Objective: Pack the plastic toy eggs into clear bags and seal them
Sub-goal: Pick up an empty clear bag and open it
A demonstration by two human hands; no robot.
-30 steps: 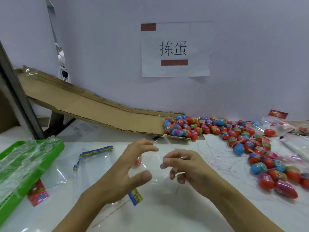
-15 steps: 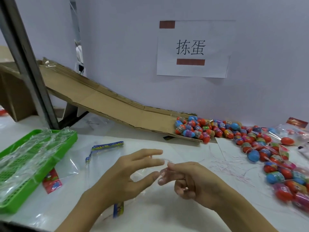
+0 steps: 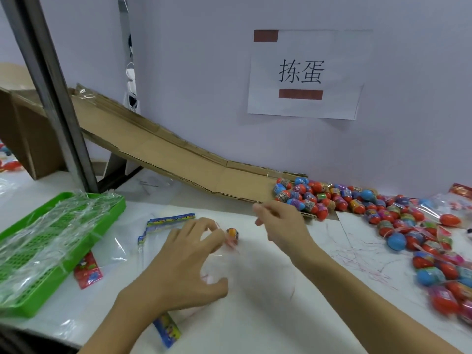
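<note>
Surface (image 3: 255,315): white, carrying all stock; red scribbles are showing at 3 o'clock.

Cardboard chute (image 3: 166,154): sloping down from 10 o'clock toward 2 o'clock, feeding the heap of eggs.

Green tray (image 3: 51,284): sitting at 9 o'clock, with crumpled clear film lying in it.

Loose eggs (image 3: 314,198): a large heap is lying at the chute's foot at 2 o'clock and trailing down the 3 o'clock edge. Judged from this, most of the stock is still waiting to be packed.

Filled bags (image 3: 444,218): at the far 3 o'clock edge, some eggs are appearing to sit inside clear bags with red headers; whether these are sealed cannot be told.

Spare bag (image 3: 163,241): lying flat at 10 o'clock of the hands, blue printed strip on top, holding nothing.

Current bag (image 3: 229,267): clear and hard to trace, lying at centre under the left hand; a blue strip is showing at 6 o'clock by the wrist. Sealing is judged not yet done.

Left hand (image 3: 184,261): grip part open, fingers curling loosely over the bag, fingertips touching or pinching film beside the single egg; exactly which cannot be told.

Right hand (image 3: 281,226): raised at 1 o'clock of the left, blurred, fingers curling; nothing is visible in its grip, though a pinched edge of film cannot be ruled out.

Single egg (image 3: 232,235): orange, lying at centre just beside the left fingertips, apparently at or inside the bag's mouth.
</note>
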